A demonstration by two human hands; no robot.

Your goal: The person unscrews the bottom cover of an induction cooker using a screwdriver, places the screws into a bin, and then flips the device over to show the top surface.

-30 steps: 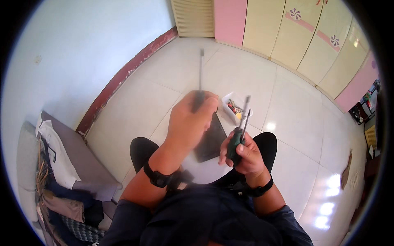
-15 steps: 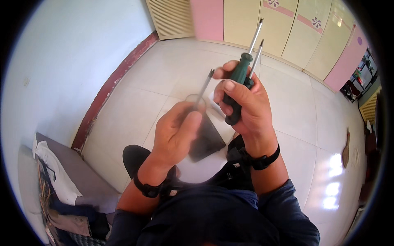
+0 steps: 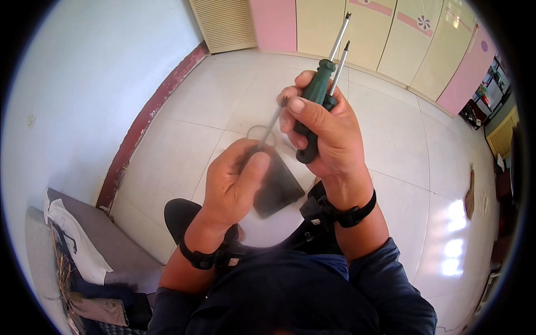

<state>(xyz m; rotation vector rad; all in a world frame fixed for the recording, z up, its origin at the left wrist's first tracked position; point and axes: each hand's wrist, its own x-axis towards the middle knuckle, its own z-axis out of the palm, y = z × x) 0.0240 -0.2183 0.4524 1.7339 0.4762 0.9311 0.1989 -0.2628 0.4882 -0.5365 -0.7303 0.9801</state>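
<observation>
The right hand (image 3: 335, 131) had moved farther out, gripping two green-handled screwdrivers (image 3: 317, 85). The left hand (image 3: 233, 181), near left, gripped one metal-shafted screwdriver (image 3: 271, 127); one dark flat object (image 3: 280, 187) lay below.

Shiny metal screwdriver shafts (image 3: 339, 39), glossy floor tiles (image 3: 391, 134).

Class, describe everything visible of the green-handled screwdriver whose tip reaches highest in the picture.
The green-handled screwdriver has a dark green, ridged handle, apparently plastic, with a collar at the top, and a shiny, metal-looking shaft ending in a dark tip. It slants up and right in the picture, tip away from the person. The right hand grips and partly covers the handle; its butt end is hard to make out. A second screwdriver lies alongside in the same grip.
</observation>
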